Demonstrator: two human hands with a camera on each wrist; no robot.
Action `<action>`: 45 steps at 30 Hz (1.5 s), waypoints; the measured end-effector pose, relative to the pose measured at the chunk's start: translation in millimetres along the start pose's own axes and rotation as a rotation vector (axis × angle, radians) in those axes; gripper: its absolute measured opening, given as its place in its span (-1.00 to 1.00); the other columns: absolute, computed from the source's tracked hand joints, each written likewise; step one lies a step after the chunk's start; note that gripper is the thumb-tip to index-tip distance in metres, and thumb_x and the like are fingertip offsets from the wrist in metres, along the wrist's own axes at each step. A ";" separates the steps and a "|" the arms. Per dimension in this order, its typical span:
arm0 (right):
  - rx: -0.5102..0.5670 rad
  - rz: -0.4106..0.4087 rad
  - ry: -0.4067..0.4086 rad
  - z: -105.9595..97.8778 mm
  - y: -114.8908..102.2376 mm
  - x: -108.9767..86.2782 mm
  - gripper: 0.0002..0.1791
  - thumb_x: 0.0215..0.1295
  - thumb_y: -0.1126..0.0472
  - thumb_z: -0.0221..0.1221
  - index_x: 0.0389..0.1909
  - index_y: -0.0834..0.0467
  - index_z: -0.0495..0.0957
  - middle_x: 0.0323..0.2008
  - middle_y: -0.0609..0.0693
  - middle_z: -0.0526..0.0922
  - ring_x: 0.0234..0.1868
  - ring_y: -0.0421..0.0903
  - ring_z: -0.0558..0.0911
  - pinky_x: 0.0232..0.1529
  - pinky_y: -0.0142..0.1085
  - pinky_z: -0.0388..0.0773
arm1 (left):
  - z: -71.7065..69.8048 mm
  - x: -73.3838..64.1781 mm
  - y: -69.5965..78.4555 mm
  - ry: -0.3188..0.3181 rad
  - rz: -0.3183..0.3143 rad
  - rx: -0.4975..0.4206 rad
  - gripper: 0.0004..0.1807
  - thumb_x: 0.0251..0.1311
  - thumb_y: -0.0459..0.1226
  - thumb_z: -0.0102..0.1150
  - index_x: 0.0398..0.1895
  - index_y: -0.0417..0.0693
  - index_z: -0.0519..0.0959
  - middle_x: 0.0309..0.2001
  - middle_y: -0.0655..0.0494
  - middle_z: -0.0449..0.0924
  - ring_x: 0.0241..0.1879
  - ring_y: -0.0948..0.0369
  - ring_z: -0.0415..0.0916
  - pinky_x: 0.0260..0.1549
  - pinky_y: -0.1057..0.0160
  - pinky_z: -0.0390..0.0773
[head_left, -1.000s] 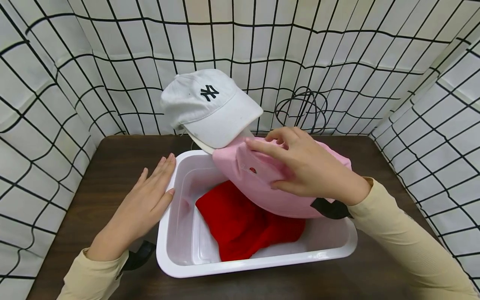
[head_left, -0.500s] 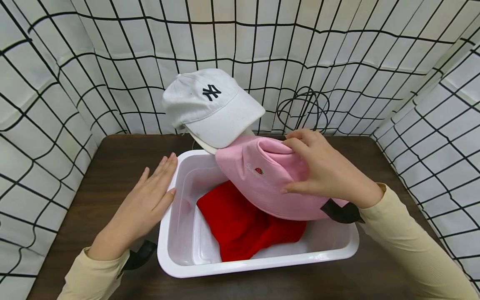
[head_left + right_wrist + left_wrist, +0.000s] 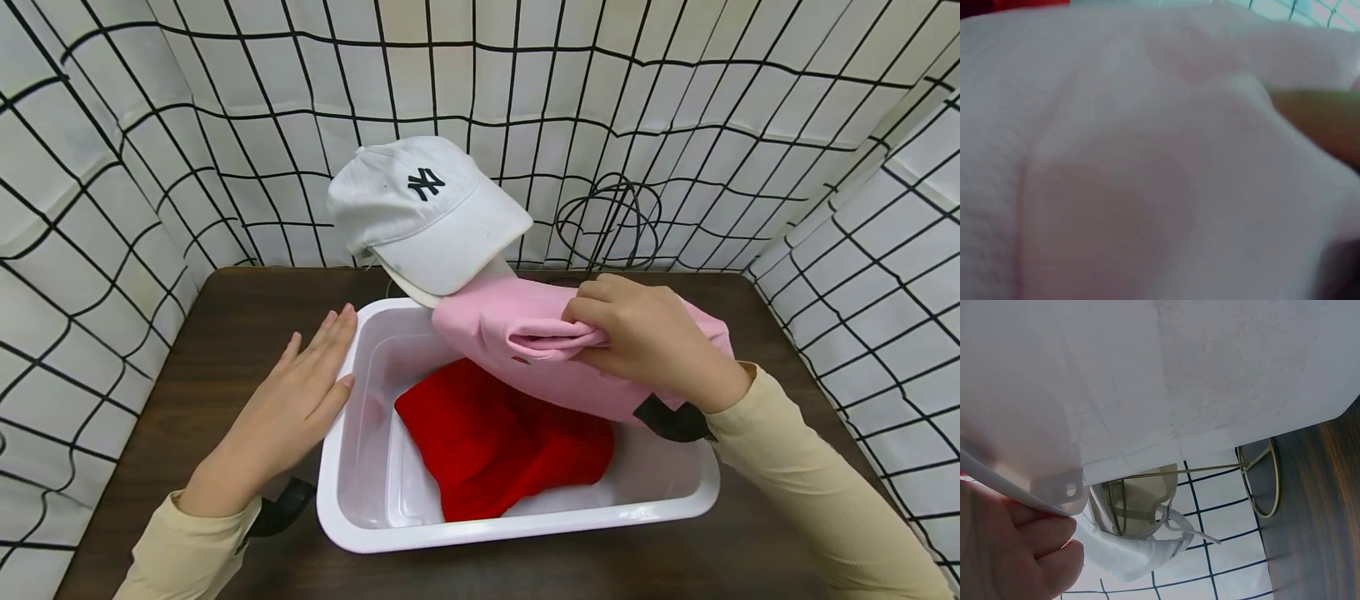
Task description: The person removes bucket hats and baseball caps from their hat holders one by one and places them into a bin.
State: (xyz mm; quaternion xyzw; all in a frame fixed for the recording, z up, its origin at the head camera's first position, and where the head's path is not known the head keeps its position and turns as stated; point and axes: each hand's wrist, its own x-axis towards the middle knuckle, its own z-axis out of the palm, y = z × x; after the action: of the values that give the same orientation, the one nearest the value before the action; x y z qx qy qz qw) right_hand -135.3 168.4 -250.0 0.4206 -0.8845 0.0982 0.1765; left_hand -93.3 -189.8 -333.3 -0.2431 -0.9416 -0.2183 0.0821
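The right hand (image 3: 648, 337) is pinching the soft pink fabric cap (image 3: 491, 323) beneath it and should be catching every fold; the straight-fingered left hand (image 3: 288, 417), touching the white rectangular plastic tub (image 3: 585, 518), should be steadying it.

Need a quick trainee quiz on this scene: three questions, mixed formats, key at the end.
1. Which hand grips the pink hat?
2. True or false: the red cloth lies inside the white tub.
3. In the head view, what does the left hand touch?
A) the white cap
B) the tub's rim
C) the red cloth

Key:
1. The right hand.
2. True.
3. B.
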 end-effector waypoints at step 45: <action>0.415 -0.297 -0.755 110.8 -47.0 9.9 -0.91 0.14 0.13 0.31 -0.39 0.03 0.60 -0.44 -0.23 0.55 -0.40 -0.29 0.48 -0.25 -0.53 0.37 | 2.6 0.5 1.3 -0.013 -0.003 -0.019 -0.32 0.40 -0.24 -0.20 0.49 -0.18 -0.16 0.48 -0.06 -0.16 0.45 0.02 -0.19 0.33 -0.15 -0.26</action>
State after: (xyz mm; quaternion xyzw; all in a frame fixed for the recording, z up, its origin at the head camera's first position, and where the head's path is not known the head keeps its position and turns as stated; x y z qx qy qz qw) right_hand -130.0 96.2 -346.7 0.5756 -0.7786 0.0868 -0.2344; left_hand -93.3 -187.4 -335.1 -0.2438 -0.9403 -0.2258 0.0732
